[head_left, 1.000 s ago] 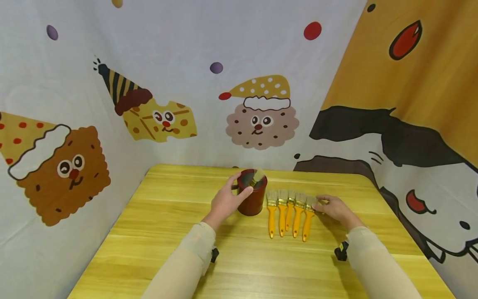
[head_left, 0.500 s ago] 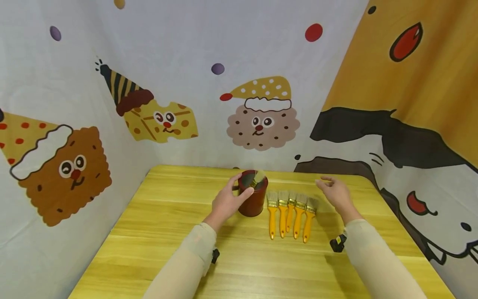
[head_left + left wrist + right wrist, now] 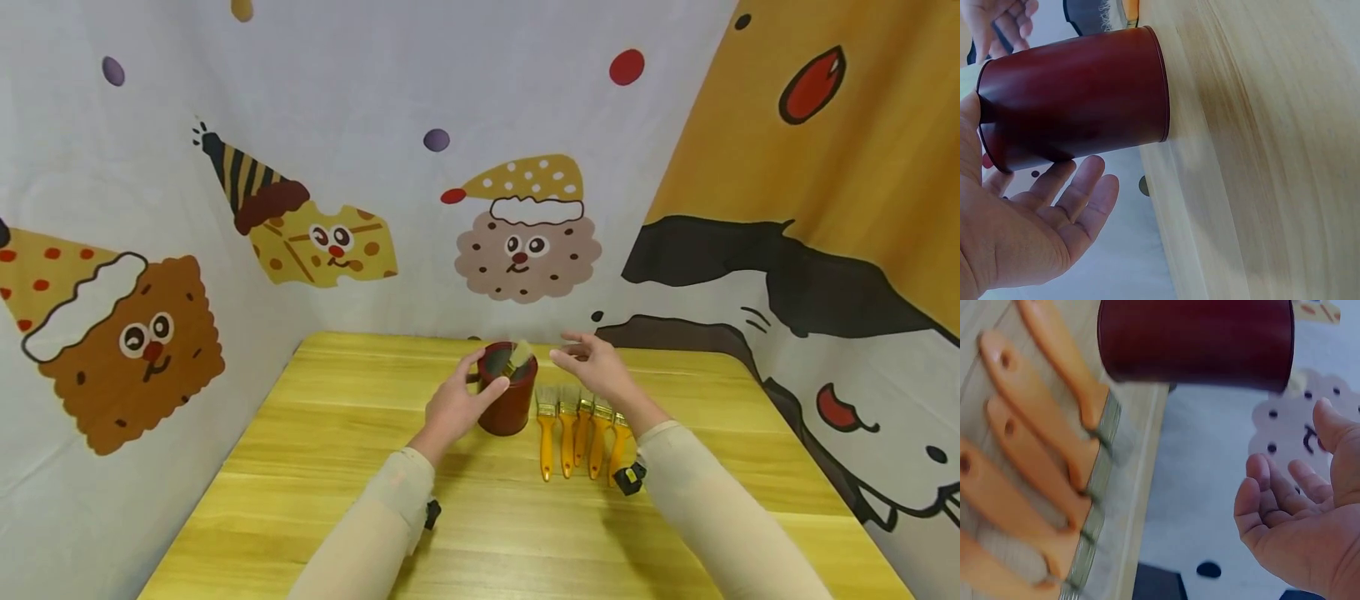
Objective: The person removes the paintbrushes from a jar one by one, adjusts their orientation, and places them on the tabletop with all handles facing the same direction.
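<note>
A dark red cylindrical container (image 3: 507, 408) stands upright on the table. A paintbrush (image 3: 521, 353) leans inside it with bristles up; its lower part is hidden. My left hand (image 3: 459, 408) holds the container by its upper part, thumb at the near rim and fingers round the far left side, as the left wrist view shows from below. Just right of the rim, my right hand (image 3: 592, 365) hovers in the air, fingers loosely bent and holding nothing. Below it lie several orange-handled paintbrushes (image 3: 567, 442) in a row, bristles pointing away; the right forearm partly covers the rightmost.
The wooden table (image 3: 322, 450) extends to both sides and towards me. Its far edge meets a printed cloth backdrop (image 3: 420, 233) with cartoon figures, which also closes in the left and right sides.
My right hand lifted off the rightmost paintbrush with nothing in it, then swung left above the row towards the container. The left hand, container and brushes have stayed put.
</note>
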A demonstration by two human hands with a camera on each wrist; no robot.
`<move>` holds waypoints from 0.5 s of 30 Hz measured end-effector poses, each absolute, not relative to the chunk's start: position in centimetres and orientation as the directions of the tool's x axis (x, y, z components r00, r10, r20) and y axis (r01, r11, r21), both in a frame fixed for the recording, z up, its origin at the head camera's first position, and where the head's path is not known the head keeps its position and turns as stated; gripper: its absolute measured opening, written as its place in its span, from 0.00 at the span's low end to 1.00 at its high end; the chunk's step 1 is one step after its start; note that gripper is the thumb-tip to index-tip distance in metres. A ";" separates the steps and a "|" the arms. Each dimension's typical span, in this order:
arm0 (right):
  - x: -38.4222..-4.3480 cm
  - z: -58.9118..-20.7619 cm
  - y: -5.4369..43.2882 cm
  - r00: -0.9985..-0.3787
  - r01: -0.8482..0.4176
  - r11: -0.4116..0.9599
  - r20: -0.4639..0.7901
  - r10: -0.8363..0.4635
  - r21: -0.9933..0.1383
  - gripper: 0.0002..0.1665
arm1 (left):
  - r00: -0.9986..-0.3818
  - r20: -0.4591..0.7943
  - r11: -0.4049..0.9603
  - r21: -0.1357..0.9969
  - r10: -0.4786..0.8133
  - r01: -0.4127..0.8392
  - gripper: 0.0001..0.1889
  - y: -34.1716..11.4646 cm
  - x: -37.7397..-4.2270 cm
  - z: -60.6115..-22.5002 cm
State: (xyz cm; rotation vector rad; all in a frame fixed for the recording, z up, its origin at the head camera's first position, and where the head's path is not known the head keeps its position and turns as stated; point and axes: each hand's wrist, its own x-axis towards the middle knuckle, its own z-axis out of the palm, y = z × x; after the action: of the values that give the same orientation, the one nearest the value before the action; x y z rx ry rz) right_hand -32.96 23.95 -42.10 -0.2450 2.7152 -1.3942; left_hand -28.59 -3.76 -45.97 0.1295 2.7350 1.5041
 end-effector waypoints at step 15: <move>-32.9 -42.4 19.9 -0.977 -0.155 0.637 0.022 -0.212 -0.755 0.38 | -0.996 0.013 0.519 0.853 0.087 0.056 0.41 -3.7 -28.8 -46.0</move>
State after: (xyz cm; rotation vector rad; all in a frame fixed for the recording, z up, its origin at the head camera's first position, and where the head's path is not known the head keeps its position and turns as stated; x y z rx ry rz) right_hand -32.95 19.88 -42.40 -0.3125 2.7794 -1.2728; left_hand -28.79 -3.68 -45.98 0.1280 2.7102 1.5207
